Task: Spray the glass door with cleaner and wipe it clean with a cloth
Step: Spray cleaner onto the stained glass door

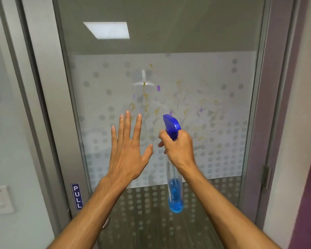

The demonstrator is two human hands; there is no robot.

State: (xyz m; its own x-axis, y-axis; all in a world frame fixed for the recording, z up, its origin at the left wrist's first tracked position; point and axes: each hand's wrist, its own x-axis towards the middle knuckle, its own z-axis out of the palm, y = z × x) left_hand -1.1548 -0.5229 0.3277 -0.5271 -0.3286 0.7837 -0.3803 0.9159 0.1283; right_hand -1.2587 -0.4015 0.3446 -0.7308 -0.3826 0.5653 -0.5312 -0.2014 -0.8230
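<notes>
The glass door [214, 72] fills the view, with a frosted dotted band across its middle. Yellow and purple smears [145, 94] streak the frosted part. My right hand [180, 148] grips the neck of a clear spray bottle [174, 191] with a blue trigger head pointing at the glass and blue liquid in its bottom. My left hand [127, 146] is raised flat with fingers spread, just left of the bottle, close to the glass. No cloth is in view.
A grey metal door frame [48, 105] runs down the left with a blue PULL sign [77, 196]. A hinge [267, 177] sits on the right frame, beside a purple wall [309, 194]. A white wall switch [0, 200] is at the lower left.
</notes>
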